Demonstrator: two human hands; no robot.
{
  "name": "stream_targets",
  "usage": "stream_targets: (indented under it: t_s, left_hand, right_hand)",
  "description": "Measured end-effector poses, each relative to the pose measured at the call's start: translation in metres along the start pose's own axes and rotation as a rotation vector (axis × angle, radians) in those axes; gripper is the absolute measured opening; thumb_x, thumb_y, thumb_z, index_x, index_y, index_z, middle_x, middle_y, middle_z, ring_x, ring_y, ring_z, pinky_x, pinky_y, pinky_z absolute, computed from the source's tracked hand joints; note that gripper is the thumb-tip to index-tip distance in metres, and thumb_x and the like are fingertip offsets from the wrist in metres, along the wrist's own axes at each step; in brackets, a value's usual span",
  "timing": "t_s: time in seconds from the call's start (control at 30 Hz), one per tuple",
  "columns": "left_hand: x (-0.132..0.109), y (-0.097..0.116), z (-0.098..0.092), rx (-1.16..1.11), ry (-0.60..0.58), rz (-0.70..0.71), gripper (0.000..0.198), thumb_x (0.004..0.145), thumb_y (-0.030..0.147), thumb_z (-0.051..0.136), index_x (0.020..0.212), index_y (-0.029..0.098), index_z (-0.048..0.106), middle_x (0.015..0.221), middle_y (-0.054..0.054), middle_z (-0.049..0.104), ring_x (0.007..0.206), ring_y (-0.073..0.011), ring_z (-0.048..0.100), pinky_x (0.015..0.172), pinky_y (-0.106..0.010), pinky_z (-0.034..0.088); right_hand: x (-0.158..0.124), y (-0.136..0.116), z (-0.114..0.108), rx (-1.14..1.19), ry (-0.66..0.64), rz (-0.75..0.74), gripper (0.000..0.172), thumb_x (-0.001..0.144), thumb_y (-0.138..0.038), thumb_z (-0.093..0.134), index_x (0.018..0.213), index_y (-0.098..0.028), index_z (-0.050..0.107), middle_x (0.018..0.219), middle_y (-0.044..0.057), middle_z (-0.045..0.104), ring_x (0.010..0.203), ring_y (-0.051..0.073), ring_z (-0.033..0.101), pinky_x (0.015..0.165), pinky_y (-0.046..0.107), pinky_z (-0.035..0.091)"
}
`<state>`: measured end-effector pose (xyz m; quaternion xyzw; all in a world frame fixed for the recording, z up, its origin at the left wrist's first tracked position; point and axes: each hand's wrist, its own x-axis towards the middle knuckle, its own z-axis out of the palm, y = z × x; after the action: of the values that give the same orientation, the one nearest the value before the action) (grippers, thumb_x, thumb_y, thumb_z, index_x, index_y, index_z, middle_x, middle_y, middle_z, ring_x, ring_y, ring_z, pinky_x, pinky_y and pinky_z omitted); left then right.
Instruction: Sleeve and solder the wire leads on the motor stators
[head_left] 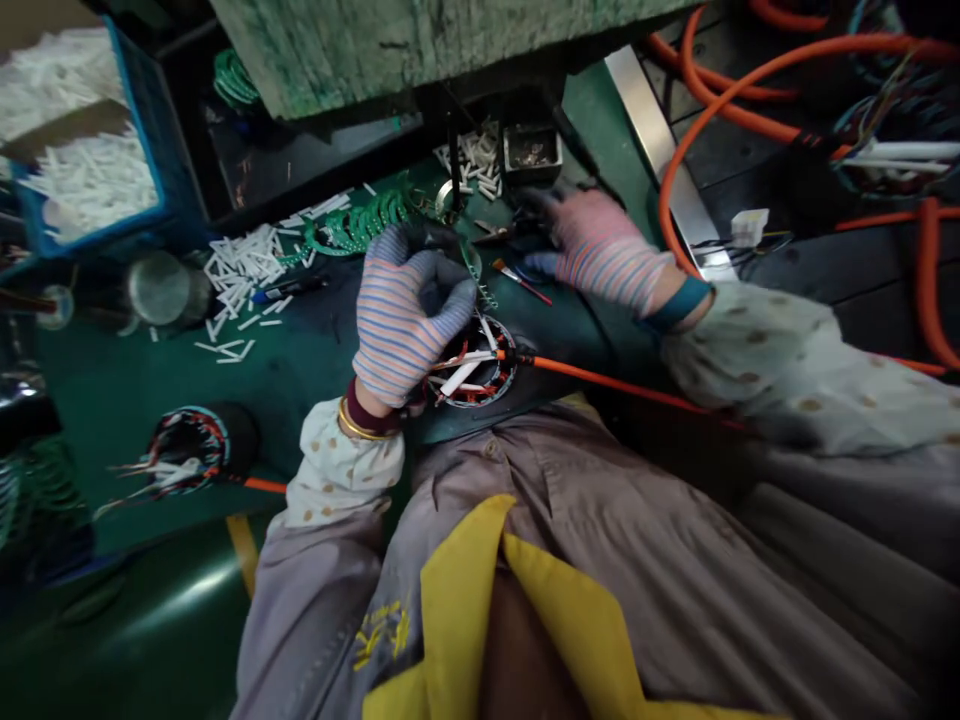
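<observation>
Head cam: left hand (409,315), striped glove, sits on the upper left rim of the stator (476,372). Fingers are curled over the windings; I can't tell if they pinch anything. The stator lies at the near table edge, right against the person's lap, with white sleeves sticking out of its middle. An orange cable (600,376) runs off it to the right.

Right hand (600,250) is further back on the green mat (300,350), fingers stretched out flat and clenched on nothing, tips in shadow just beside the pliers (496,236). A small red-handled brush (521,281) lies between the two hands.

A second stator (191,450) is on the left, well apart. Loose white sleeve pieces (240,265) are behind it, with a blue bin (146,130) of the same far left.
</observation>
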<state>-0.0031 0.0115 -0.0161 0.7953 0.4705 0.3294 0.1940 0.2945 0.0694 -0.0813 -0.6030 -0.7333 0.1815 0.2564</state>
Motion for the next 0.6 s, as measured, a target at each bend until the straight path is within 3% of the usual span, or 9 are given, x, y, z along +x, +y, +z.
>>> stream_targets:
  t_s: [0.1,0.17,0.27,0.37,0.5,0.6]
  left_hand:
    - [-0.007,0.005,-0.011,-0.012,-0.071,0.038,0.031,0.113,0.053,0.093,0.106,0.026,0.08,0.153,-0.011,0.076,0.151,-0.0421,0.069,0.135,-0.068,0.06]
    - [-0.013,0.005,-0.016,-0.025,-0.092,0.023,0.029,0.11,0.05,0.099,0.108,0.027,0.081,0.155,-0.011,0.076,0.155,-0.0419,0.07,0.137,-0.066,0.061]
    - [-0.022,0.006,-0.016,-0.07,-0.088,-0.048,0.03,0.106,0.045,0.105,0.108,0.03,0.08,0.149,-0.01,0.079,0.153,-0.039,0.074,0.134,-0.058,0.065]
    - [-0.031,0.004,-0.009,-0.177,-0.079,-0.136,0.024,0.109,0.042,0.1,0.108,0.03,0.078,0.128,-0.006,0.085,0.133,-0.0342,0.083,0.122,-0.049,0.071]
    - [-0.037,-0.003,0.004,-0.338,-0.076,-0.207,0.023,0.109,0.046,0.092,0.106,0.028,0.077,0.11,-0.005,0.086,0.108,-0.0301,0.084,0.104,-0.043,0.072]
    - [-0.04,-0.007,0.012,-0.413,-0.063,-0.22,0.027,0.106,0.05,0.091,0.104,0.028,0.076,0.108,-0.005,0.086,0.101,-0.0279,0.082,0.095,-0.04,0.07]
  right_hand:
    - [-0.032,-0.005,-0.005,-0.291,-0.235,0.092,0.044,0.116,-0.031,0.071,0.151,-0.007,0.084,0.135,0.028,0.09,0.125,0.039,0.087,0.115,0.056,0.066]
    - [-0.038,-0.008,-0.009,-0.471,-0.34,0.129,0.041,0.116,-0.027,0.071,0.152,-0.01,0.08,0.141,0.025,0.088,0.13,0.037,0.085,0.114,0.05,0.065]
    - [-0.03,-0.007,-0.015,-0.551,-0.327,0.065,0.027,0.115,-0.03,0.08,0.135,-0.012,0.083,0.143,0.021,0.087,0.133,0.031,0.08,0.116,0.044,0.06]
    - [-0.012,0.0,-0.02,-0.602,-0.347,-0.018,0.02,0.107,-0.027,0.091,0.118,-0.013,0.082,0.138,0.02,0.088,0.122,0.027,0.081,0.11,0.041,0.06]
    - [0.009,0.009,-0.028,-0.703,-0.435,-0.085,0.037,0.096,-0.023,0.102,0.126,-0.013,0.084,0.136,0.023,0.089,0.118,0.029,0.083,0.1,0.039,0.06]
    - [0.004,0.001,-0.038,-0.606,-0.446,-0.045,0.038,0.102,-0.029,0.092,0.136,-0.012,0.086,0.128,0.018,0.092,0.11,0.025,0.084,0.095,0.035,0.058]
